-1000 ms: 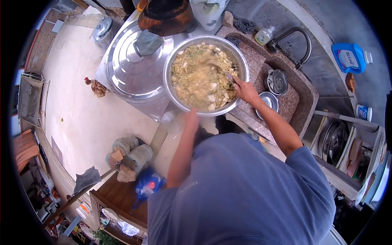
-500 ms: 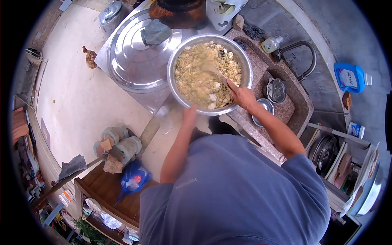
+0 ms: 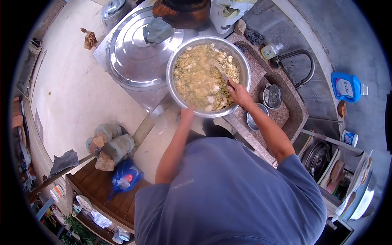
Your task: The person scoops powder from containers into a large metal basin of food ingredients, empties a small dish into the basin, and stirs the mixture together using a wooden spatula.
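Observation:
A large metal basin (image 3: 172,88) holds a steaming, yellowish, crumbly food mixture (image 3: 194,75) with pale chunks and darker green bits. My left hand (image 3: 187,114) grips the near rim of the basin, its fingers partly hidden. On the right side, my right hand (image 3: 240,94) reaches over the rim and is closed round the handle of a spatula (image 3: 224,76). The spatula's blade is sunk in the mixture, largely covered by food and steam.
Left of the basin lies a broad metal lid (image 3: 132,55) with a stone (image 3: 158,30) on top. To the right is a stone sink (image 3: 300,112) with small metal pots (image 3: 271,96) and a faucet (image 3: 312,69). A chicken (image 3: 89,38) stands on the floor.
The spatula and my right hand have shifted slightly within the basin. My left hand stays at the near rim. The chicken has moved up, and the whole view has shifted a little.

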### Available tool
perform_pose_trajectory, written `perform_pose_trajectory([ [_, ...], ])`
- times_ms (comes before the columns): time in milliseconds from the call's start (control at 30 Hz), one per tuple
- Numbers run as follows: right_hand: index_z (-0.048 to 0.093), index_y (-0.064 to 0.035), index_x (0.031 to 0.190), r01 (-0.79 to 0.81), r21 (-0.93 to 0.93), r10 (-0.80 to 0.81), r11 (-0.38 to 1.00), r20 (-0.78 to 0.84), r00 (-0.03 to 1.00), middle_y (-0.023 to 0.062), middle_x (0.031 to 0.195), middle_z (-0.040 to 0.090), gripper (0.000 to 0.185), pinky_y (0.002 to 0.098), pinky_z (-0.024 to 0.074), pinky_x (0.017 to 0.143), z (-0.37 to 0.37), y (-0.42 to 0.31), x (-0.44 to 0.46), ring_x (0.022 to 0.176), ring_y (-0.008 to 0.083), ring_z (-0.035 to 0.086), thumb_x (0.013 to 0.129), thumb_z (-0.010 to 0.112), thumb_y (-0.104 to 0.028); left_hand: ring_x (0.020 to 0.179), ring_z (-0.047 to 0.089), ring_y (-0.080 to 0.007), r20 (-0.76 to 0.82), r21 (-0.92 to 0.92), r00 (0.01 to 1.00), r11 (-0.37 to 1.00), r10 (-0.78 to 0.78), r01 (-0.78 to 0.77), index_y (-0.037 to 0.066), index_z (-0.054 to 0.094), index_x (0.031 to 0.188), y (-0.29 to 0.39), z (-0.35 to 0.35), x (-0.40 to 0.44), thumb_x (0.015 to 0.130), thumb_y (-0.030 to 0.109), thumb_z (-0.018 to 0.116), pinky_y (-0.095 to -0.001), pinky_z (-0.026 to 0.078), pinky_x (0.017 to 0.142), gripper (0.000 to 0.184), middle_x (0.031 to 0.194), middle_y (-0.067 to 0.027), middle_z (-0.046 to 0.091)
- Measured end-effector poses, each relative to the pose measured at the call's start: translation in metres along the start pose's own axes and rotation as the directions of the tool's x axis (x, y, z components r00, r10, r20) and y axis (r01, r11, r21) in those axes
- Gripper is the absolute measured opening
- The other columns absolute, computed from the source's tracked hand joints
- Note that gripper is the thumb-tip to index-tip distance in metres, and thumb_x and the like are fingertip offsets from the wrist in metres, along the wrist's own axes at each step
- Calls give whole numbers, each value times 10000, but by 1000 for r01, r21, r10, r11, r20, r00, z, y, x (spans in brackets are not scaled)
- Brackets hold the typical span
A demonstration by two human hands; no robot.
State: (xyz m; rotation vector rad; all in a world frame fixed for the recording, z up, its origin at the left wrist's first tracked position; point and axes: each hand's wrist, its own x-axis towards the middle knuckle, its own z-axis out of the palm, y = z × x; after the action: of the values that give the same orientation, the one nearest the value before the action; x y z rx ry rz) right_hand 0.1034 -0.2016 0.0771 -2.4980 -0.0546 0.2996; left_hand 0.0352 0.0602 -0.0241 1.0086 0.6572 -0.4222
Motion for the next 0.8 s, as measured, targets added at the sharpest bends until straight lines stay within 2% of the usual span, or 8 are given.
perform_pose_trajectory([
  [133, 480, -97, 1433, -76, 12, 69, 997, 275, 959, 297, 1114, 643, 519, 460, 476, 961, -65, -16, -33, 1057, 433, 631, 936, 562, -220, 771, 625, -189, 13, 4, 1000, 1000, 13, -14, -1, 528, 1031, -15, -7, 14, 853, 75, 546, -393, 574, 652, 194, 911, -66, 572],
  [300, 493, -343, 1430, 225, -319, -138, 921, 275, 952, 195, 871, 704, 523, 477, 559, 773, -109, -44, 9, 791, 375, 692, 925, 620, -292, 796, 625, -189, 14, 45, 1000, 999, 1, -1, 6, 513, 1093, -14, -8, 14, 850, 57, 532, -396, 583, 662, 249, 930, -61, 556],
  [433, 448, -383, 1452, 603, -502, -437, 619, 418, 796, 117, 701, 649, 528, 436, 529, 589, -86, -65, 102, 640, 301, 663, 950, 593, -312, 788, 617, -181, 36, 35, 999, 999, 23, -24, 8, 497, 1145, -11, -10, 10, 843, 49, 529, -377, 572, 643, 307, 935, -57, 547],
  [567, 374, -387, 1488, 552, -620, -353, 558, 424, 834, 127, 708, 651, 524, 440, 528, 576, -83, -39, 144, 628, 309, 655, 987, 521, -340, 738, 586, -162, -30, -1, 998, 998, 57, -57, 4, 507, 1121, -9, -2, 5, 836, 47, 530, -342, 521, 597, 289, 902, -44, 537],
  [633, 420, -339, 1467, 376, -635, -190, 675, 343, 920, 160, 789, 687, 499, 464, 540, 612, -87, -10, 134, 684, 342, 676, 978, 526, -342, 719, 568, -152, -45, -6, 999, 1000, 16, -16, 5, 518, 1089, -11, -3, 4, 834, 43, 529, -329, 488, 584, 259, 869, -33, 527],
  [700, 460, -307, 1439, 236, -543, -135, 806, 221, 966, 192, 873, 702, 475, 500, 544, 683, -72, 26, 107, 760, 381, 686, 970, 525, -336, 708, 557, -144, -61, -7, 998, 1000, -1, 0, 6, 528, 1050, -13, -2, 7, 832, 41, 527, -320, 468, 579, 220, 843, -25, 520],
  [733, 467, -268, 1448, 122, -411, -36, 904, 211, 977, 282, 970, 667, 494, 523, 524, 801, -66, 29, 87, 870, 467, 651, 961, 549, -293, 707, 555, -140, -75, -4, 997, 1000, -1, 1, 6, 533, 1026, -14, -1, 7, 832, 40, 526, -318, 465, 581, 197, 832, -21, 518],
  [800, 449, -125, 1435, 117, -202, -82, 972, 174, 981, 313, 990, 647, 505, 532, 504, 834, -43, 34, 48, 911, 488, 631, 944, 526, -213, 691, 545, -133, -84, -22, 996, 999, 37, -39, 6, 541, 973, -17, 2, 7, 831, 44, 524, -312, 455, 568, 148, 818, -19, 517],
])
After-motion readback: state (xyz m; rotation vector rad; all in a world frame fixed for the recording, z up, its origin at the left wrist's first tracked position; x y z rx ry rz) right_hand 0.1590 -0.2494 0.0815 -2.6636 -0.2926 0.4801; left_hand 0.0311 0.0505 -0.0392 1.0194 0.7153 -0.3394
